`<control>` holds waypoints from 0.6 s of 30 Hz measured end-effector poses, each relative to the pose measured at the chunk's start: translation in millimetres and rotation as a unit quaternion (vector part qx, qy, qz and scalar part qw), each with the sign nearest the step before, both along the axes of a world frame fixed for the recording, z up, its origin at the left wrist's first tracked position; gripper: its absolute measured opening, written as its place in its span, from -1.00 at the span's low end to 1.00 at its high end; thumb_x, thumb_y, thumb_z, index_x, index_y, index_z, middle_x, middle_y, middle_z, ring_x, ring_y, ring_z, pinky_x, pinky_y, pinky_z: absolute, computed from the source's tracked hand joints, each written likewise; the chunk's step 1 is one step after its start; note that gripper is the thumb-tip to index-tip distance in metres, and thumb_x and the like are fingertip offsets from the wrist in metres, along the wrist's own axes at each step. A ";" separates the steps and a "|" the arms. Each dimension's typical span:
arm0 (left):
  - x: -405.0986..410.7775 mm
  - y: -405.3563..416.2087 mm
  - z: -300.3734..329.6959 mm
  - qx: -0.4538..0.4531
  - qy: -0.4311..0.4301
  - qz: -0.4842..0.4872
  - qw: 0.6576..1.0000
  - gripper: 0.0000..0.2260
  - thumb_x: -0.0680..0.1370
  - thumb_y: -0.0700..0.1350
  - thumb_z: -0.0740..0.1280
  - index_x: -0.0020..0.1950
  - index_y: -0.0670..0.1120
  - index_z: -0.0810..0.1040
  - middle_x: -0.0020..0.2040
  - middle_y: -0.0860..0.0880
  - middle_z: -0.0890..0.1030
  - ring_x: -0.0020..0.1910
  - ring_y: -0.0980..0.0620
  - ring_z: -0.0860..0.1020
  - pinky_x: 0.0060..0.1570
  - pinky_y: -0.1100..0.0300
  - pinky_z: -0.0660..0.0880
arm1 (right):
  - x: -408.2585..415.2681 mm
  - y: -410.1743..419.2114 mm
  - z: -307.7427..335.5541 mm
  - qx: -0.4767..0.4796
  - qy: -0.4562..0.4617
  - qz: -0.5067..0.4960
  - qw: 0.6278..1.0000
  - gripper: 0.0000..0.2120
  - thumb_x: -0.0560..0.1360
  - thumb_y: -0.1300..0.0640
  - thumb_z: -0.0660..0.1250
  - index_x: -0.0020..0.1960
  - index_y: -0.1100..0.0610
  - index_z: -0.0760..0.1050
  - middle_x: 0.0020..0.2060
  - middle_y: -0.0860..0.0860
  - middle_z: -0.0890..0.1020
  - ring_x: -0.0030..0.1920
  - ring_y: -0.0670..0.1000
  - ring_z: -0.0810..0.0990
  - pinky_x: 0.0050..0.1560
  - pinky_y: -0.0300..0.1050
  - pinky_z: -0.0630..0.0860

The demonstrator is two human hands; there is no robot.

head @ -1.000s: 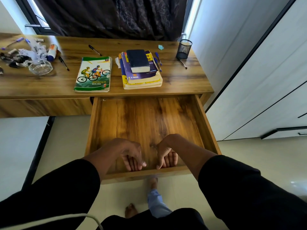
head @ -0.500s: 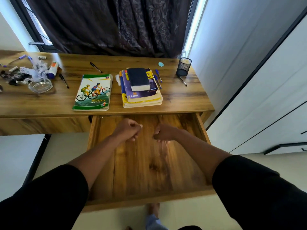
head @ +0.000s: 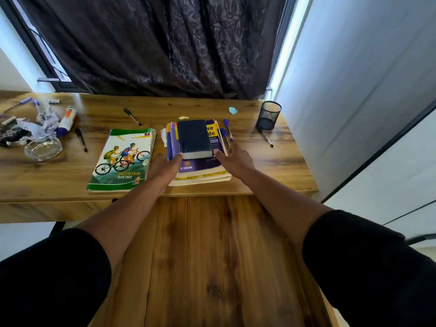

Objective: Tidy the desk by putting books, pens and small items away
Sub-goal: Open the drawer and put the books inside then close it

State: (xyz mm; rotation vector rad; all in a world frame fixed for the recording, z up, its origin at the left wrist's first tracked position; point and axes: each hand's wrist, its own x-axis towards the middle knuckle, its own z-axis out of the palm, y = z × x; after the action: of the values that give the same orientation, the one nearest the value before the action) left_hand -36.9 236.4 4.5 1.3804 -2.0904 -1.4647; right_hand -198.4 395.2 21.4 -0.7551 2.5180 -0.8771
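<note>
Left hand (head: pixel 165 167) and right hand (head: pixel 233 159), fingers extended, apparently touching the small dark-blue hardcover book (head: pixel 194 139); grip both sides evenly.

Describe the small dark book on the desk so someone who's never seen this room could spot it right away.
Find the wooden desk under the dark curtain, then the stack of books right of the mountain biking book. The small dark book lies on top of that stack: plain navy cover, thick, with no picture or lettering showing.
</note>
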 end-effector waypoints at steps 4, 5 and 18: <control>-24.3 -5.5 -0.2 0.041 0.007 0.023 0.999 -0.55 0.60 0.28 0.28 0.24 -0.07 0.50 -0.01 -0.03 0.67 -0.12 0.06 0.63 -0.29 0.16 0.43 | -20.4 -24.4 -11.5 -0.024 -0.112 0.031 0.993 -0.32 0.57 -0.39 0.21 0.56 -0.07 0.22 0.41 0.06 0.50 0.40 0.16 0.48 0.38 0.26 0.47; -28.6 -6.8 -0.1 0.050 0.010 0.027 0.998 -0.55 0.60 0.27 0.29 0.26 -0.06 0.48 -0.01 -0.04 0.66 -0.13 0.06 0.63 -0.32 0.17 0.42 | -25.7 -30.5 -16.3 -0.033 -0.132 0.028 0.990 -0.30 0.56 -0.39 0.23 0.57 -0.06 0.21 0.41 0.06 0.50 0.40 0.16 0.48 0.38 0.24 0.47; -66.4 -30.9 0.0 0.187 0.037 0.071 0.979 -0.56 0.54 0.17 0.46 0.27 -0.06 0.47 0.05 -0.10 0.68 -0.08 -0.06 0.69 -0.25 0.12 0.60 | -56.5 -72.7 -42.6 -0.048 -0.262 -0.069 0.961 0.06 0.20 -0.42 0.57 0.50 0.02 0.23 0.26 0.04 0.58 0.20 0.09 0.62 0.16 0.08 0.61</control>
State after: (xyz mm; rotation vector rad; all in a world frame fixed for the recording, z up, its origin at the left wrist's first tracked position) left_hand -103.3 205.4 4.5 1.5361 -1.6905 -1.8820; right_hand -254.9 322.5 -21.2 -0.3143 2.0809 -1.0860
